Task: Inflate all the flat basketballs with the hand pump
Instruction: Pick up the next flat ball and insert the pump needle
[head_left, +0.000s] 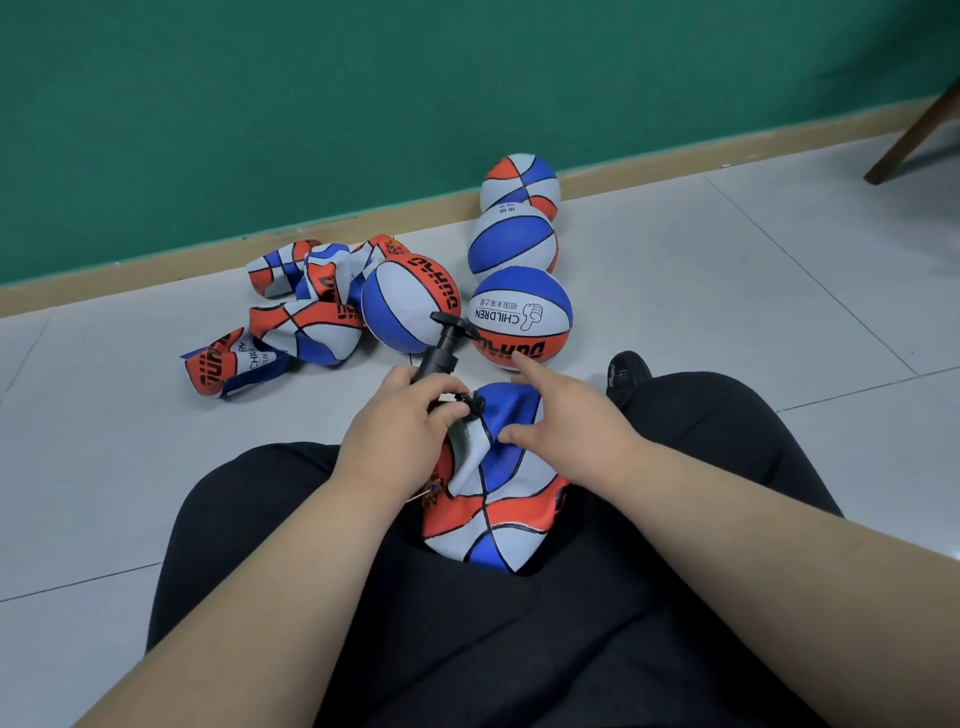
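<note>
Head view: left hand grips a black plastic hand pump at a flat red, white and blue basketball in the lap.
Left fingers curl round the pump's lower barrel, T-handle tilted toward 1 o'clock. Right hand, fingers spread, forefinger straight, rests its thumb on that ball's blue panel. At 12 o'clock an inflated basketball reads "CHILDREN" beside a thumbs-up mark; crumpled flat basketballs lie at 10 o'clock.
</note>
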